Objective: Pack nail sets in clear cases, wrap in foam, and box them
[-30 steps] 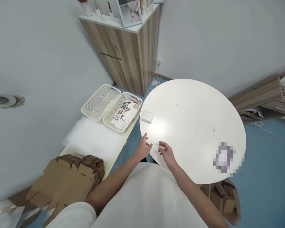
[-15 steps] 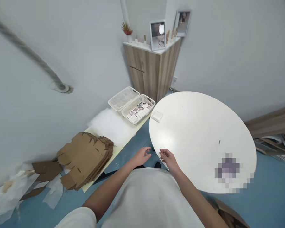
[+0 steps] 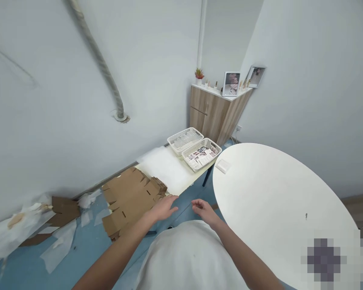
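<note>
My left hand (image 3: pixel 165 208) is open and holds nothing; its fingers reach over the right edge of the flat brown cardboard stack (image 3: pixel 131 197). To its right, my right hand (image 3: pixel 205 211) hangs in front of my body with nothing in it, fingers apart and slightly curled, left of the round white table (image 3: pixel 266 193). Beyond the cardboard, a white foam-like sheet pile (image 3: pixel 166 169) lies on the narrow side table (image 3: pixel 186 186). Behind it are a white basket with printed cards (image 3: pixel 201 158) and a second white basket (image 3: pixel 185 141).
A small white box (image 3: pixel 223 166) sits at the round table's left edge. Picture frames and a plant stand on a wooden cabinet (image 3: pixel 213 110) in the corner. Torn wrapping (image 3: pixel 27 221) and cardboard scraps (image 3: pixel 65 211) lie on the floor at left.
The view has turned left and the furniture appears farther right and lower. My left hand has come nearer the cardboard stack; my right hand is no longer over the round table's edge.
</note>
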The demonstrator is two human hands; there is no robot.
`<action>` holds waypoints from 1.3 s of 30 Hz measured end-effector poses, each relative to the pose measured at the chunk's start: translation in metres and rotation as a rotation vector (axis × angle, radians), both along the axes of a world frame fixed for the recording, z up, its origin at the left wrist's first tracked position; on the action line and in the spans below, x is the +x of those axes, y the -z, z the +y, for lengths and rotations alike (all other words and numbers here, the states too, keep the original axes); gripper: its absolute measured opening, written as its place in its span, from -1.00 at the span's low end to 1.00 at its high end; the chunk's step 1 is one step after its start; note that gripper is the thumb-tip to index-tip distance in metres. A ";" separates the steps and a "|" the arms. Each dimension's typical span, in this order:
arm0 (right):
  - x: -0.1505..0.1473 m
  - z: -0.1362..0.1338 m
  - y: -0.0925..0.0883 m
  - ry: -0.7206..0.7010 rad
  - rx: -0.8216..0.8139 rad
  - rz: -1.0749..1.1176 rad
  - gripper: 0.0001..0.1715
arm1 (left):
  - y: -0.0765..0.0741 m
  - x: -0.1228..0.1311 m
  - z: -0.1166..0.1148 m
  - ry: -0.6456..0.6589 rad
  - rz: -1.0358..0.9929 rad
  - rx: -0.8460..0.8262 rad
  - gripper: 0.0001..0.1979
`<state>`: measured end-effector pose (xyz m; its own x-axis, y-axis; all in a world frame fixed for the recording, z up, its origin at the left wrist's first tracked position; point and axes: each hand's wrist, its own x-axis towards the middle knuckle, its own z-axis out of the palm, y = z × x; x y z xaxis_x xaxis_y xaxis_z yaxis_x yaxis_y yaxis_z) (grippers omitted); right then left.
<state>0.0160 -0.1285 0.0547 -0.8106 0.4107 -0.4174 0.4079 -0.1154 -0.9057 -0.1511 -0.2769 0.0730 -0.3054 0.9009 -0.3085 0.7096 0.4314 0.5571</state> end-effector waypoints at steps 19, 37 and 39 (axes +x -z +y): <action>-0.098 -0.056 0.006 -0.656 0.659 -0.274 -0.26 | 0.045 -0.064 -0.086 -0.365 -0.016 -0.243 -0.54; -0.200 -0.054 0.031 -1.070 0.870 -0.240 -0.26 | 0.080 -0.066 -0.093 -0.698 -0.201 -0.069 -0.62; -0.199 -0.053 0.030 -1.098 0.908 -0.208 -0.31 | 0.082 -0.065 -0.095 -0.694 -0.215 -0.057 -0.50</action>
<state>-0.1832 -0.1812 0.0247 -0.8440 -0.1866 -0.5028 0.0418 0.9118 -0.4085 -0.2160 -0.3716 -0.0090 -0.7277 0.5025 -0.4668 0.1392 0.7747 0.6168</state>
